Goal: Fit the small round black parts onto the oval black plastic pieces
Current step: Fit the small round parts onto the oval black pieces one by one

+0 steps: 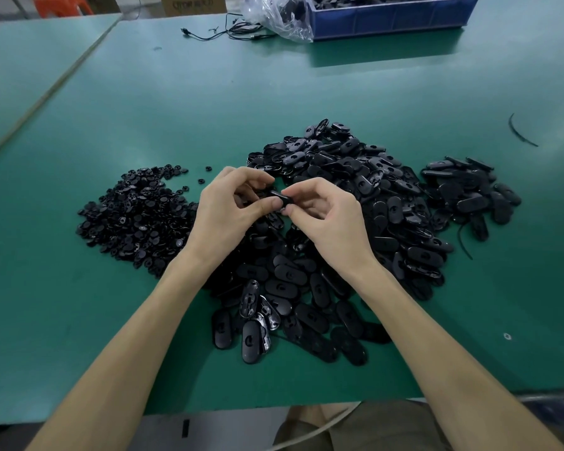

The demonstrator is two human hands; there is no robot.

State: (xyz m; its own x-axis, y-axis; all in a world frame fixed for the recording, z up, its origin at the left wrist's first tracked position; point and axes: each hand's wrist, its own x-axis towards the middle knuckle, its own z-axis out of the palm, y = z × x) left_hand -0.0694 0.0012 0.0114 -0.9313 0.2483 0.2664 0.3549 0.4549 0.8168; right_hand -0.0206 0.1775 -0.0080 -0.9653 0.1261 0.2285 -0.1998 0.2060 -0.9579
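Note:
Both hands meet above the middle of the green table (209, 102). Between them is one oval black plastic piece (276, 197). My left hand (228, 206) pinches its left end with thumb and fingers, and my right hand (326, 216) pinches its right end. Whether a round part sits on it is hidden by the fingers. A heap of small round black parts (134, 213) lies to the left of my hands. A large heap of oval black pieces (336, 177) spreads under and to the right of them.
A smaller heap of oval pieces (469, 190) lies at the right. A blue bin (394, 14) with black parts, a clear plastic bag (274, 14) and a black cable (222, 32) are at the far edge. A black strip (518, 131) lies far right.

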